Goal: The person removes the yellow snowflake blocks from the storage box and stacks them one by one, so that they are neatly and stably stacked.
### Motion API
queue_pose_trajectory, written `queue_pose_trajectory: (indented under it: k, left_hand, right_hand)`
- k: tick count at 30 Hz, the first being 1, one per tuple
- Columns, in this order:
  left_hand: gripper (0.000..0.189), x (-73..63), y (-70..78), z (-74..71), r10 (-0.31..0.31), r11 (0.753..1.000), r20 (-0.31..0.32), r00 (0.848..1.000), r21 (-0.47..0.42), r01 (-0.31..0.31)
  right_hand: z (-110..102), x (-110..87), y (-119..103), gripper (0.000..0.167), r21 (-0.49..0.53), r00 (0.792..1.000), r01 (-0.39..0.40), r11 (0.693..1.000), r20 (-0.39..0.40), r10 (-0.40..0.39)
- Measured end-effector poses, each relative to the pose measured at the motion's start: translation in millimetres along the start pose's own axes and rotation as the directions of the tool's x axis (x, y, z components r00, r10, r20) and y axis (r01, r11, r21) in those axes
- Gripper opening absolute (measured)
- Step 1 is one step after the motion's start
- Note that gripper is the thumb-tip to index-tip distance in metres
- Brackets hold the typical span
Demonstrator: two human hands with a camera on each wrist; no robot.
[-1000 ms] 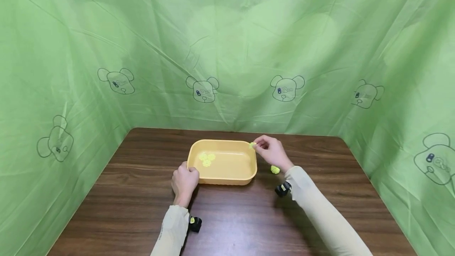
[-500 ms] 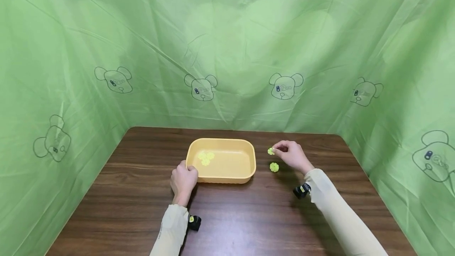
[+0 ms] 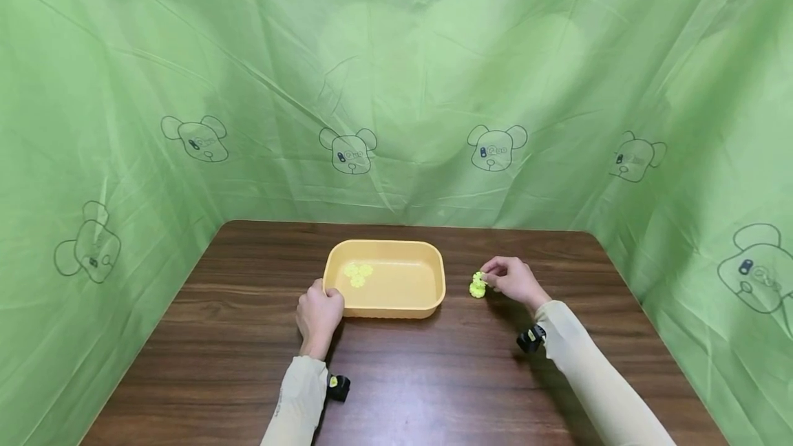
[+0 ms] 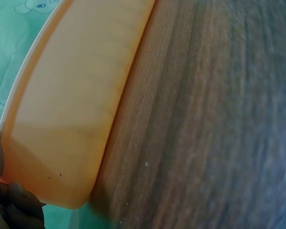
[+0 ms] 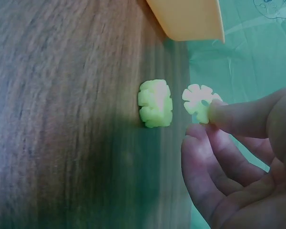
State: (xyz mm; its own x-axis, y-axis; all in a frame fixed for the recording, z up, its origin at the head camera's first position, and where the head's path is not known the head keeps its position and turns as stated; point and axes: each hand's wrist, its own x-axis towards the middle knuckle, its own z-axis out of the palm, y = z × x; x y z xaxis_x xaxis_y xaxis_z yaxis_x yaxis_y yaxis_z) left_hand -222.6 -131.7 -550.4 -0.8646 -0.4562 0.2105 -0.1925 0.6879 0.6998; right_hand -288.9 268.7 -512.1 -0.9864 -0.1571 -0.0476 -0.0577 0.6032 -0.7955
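Note:
My left hand [image 3: 319, 315] grips the near left corner of a yellow plastic tub [image 3: 403, 289], thumb over its rim. In the left wrist view the tub's outer wall [image 4: 62, 105] fills the left part, with the fingertips at its lower corner. Three flower-shaped yellow-green plastic discs [image 3: 358, 274] lie together inside, toward the left. My right hand [image 3: 517, 285] pinches one such notched disc [image 5: 194, 99] between thumb and fingers. It is held close over a small stack of like discs [image 5: 155, 104] on the table, right of the tub.
A dark brown wood-grain table [image 3: 396, 377] bears everything. Green cloth [image 3: 409, 88] printed with bear heads hangs behind it and along both sides. Each wrist carries a small black camera, the right one [image 3: 531, 339] near the tabletop.
My right hand has moved from the tub's right rim rightward, then nearer, bringing the pinched disc over the stack. The left hand keeps its grip on the tub.

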Motion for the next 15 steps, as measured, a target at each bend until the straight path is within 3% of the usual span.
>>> queue_pose_trajectory:
  k: [7, 15]
  left_hand:
    - [0.024, -0.3, -1.1, 0.0, -0.004, 1.000, 0.005, 1.000, 0.003, 0.004]
    - [0.031, 0.4, -0.4, -0.3, -0.005, 1.000, 0.011, 1.000, -0.002, 0.005]
  right_hand:
    - [2.7, -1.8, 3.6, 0.014, -0.019, 1.000, -0.007, 1.000, 0.019, 0.007]
    - [5.6, 0.1, 5.9, 0.014, -0.091, 0.999, 0.041, 0.995, 0.015, -0.040]
